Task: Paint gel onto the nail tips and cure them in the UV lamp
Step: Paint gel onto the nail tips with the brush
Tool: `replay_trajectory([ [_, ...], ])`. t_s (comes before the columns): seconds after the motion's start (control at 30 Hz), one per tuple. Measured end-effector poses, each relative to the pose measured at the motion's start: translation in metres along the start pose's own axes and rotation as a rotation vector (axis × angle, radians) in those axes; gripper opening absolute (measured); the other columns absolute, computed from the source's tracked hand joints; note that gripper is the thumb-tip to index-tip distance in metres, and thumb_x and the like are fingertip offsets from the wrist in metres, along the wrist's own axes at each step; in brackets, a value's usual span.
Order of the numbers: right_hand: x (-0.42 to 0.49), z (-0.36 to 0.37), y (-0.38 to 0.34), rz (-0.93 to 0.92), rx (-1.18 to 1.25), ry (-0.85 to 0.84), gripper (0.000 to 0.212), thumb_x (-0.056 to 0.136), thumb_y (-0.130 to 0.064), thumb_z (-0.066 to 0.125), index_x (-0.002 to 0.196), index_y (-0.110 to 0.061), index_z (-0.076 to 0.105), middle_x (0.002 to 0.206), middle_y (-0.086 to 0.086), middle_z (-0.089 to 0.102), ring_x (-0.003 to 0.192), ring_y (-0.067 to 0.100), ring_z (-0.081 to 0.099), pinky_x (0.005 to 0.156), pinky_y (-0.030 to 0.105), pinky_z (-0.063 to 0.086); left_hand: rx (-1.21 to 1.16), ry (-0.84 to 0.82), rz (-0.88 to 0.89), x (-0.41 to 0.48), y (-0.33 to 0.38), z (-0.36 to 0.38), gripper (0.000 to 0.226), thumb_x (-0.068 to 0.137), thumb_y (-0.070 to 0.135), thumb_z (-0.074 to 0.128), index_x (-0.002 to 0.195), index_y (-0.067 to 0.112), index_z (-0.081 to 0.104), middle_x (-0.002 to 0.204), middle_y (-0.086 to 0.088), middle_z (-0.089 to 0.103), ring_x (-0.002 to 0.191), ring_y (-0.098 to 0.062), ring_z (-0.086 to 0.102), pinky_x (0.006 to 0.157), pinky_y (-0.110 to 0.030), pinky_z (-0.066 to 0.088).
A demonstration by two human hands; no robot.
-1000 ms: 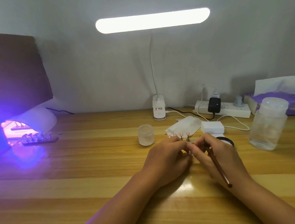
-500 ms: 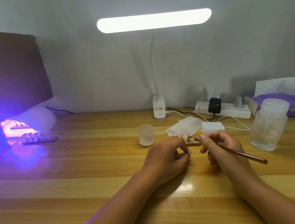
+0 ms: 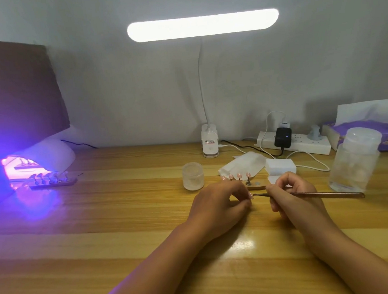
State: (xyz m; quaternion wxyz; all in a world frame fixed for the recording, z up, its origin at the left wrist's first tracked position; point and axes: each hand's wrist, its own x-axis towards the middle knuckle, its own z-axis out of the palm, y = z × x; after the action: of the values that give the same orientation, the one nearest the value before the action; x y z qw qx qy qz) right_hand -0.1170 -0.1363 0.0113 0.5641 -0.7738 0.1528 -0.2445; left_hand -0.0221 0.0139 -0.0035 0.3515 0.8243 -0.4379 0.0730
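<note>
The left hand (image 3: 219, 205) pinches a pink nail tip (image 3: 251, 196), and the right hand (image 3: 291, 194) pinches the brush (image 3: 321, 194) pointing left at it.

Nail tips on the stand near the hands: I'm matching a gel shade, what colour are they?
Pale pink; the nail tips show best in the head view.

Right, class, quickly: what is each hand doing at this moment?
The left hand pinches a pink nail tip.
The right hand grips the brush, bristles close to that tip.

Pale grey wall (image 3: 112, 88), striped wooden desk (image 3: 92, 254), clip lamp (image 3: 203, 25) (lit)
</note>
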Motion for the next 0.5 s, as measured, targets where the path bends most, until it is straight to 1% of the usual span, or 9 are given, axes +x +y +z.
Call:
replay_trajectory([
  [0.13, -0.0011, 0.0018, -0.0008, -0.007, -0.023, -0.029, 0.022, 0.091, -0.031, 0.064, 0.082, -0.013, 0.054, 0.058, 0.002, 0.067, 0.042, -0.001, 0.048, 0.053, 0.027, 0.036, -0.021, 0.005, -0.006, 0.0003, -0.0008, 0.0001, 0.004, 0.087, 0.030, 0.068, 0.091, 0.032, 0.068, 0.095, 0.015, 0.070, 0.072, 0.007, 0.051, 0.067, -0.029, 0.048],
  [0.27, -0.0003, 0.0029, -0.0005, -0.020, -0.091, -0.057, 0.021, 0.091, -0.029, 0.064, 0.084, -0.012, 0.055, 0.061, 0.002, 0.069, 0.043, -0.003, 0.052, 0.054, 0.025, 0.037, -0.030, 0.002, -0.010, 0.0002, -0.0019, 0.0004, 0.006, 0.087, 0.030, 0.069, 0.093, 0.031, 0.069, 0.095, 0.015, 0.070, 0.071, 0.005, 0.052, 0.066, -0.028, 0.049],
  [0.33, -0.0002, 0.0036, 0.0004, -0.024, -0.120, -0.062, 0.018, 0.091, -0.025, 0.064, 0.083, -0.011, 0.056, 0.059, 0.001, 0.069, 0.044, -0.003, 0.054, 0.052, 0.020, 0.038, -0.031, -0.002, -0.006, 0.0002, -0.0025, 0.0007, 0.006, 0.087, 0.031, 0.069, 0.093, 0.032, 0.069, 0.094, 0.016, 0.069, 0.071, 0.005, 0.052, 0.065, -0.024, 0.047],
  [0.43, 0.0002, 0.0036, 0.0010, -0.019, -0.138, -0.065, 0.014, 0.089, -0.020, 0.064, 0.083, -0.011, 0.056, 0.055, -0.001, 0.066, 0.045, -0.002, 0.056, 0.043, 0.012, 0.039, -0.035, -0.008, -0.005, 0.0007, -0.0036, 0.0005, 0.006, 0.087, 0.032, 0.069, 0.093, 0.033, 0.068, 0.092, 0.019, 0.067, 0.071, 0.006, 0.053, 0.063, -0.021, 0.045],
  [0.5, 0.0008, 0.0034, 0.0019, -0.011, -0.141, -0.068, 0.012, 0.088, -0.015, 0.064, 0.082, -0.010, 0.055, 0.051, -0.001, 0.063, 0.043, 0.000, 0.054, 0.042, 0.014, 0.040, -0.040, -0.006, -0.010, 0.0010, -0.0042, 0.0005, 0.006, 0.087, 0.031, 0.070, 0.093, 0.034, 0.068, 0.089, 0.021, 0.065, 0.070, 0.006, 0.053, 0.063, -0.022, 0.045],
])
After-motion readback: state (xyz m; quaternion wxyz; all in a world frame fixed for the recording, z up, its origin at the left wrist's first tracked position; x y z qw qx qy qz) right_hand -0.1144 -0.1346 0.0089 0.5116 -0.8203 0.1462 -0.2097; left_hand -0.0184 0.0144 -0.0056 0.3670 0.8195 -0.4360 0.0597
